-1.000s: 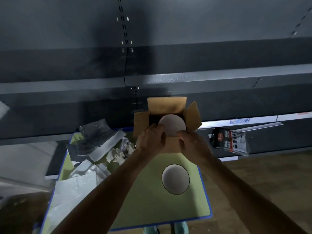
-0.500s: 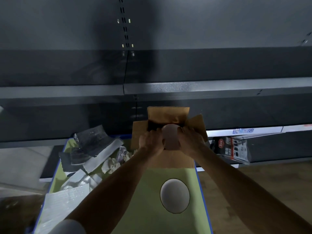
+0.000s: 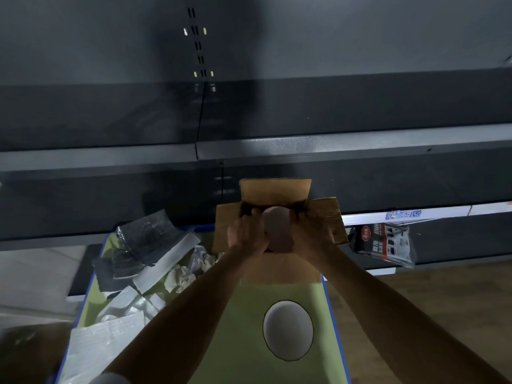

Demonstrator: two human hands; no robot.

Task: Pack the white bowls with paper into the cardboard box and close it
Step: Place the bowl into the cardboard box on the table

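An open cardboard box (image 3: 275, 191) stands at the far end of the green table (image 3: 243, 353), all its flaps spread outward. Both hands hold a white bowl (image 3: 278, 231) on edge in the box mouth: my left hand (image 3: 245, 234) grips its left rim, my right hand (image 3: 310, 231) its right rim. The bowl's lower part is hidden inside the box. A second white bowl (image 3: 288, 330) lies on the table nearer to me. Crumpled paper (image 3: 182, 277) and white sheets (image 3: 110, 339) are piled on the table's left side.
Dark plastic wrap and white foam pieces (image 3: 146, 245) lie at the table's far left. Grey metal shelving (image 3: 249, 151) runs behind the box. A packaged item (image 3: 385, 242) hangs on the lower shelf at the right. Wooden floor shows at the right.
Both hands have lowered and tilted the bowl further into the box mouth. The view has shifted downward and closer to the table.
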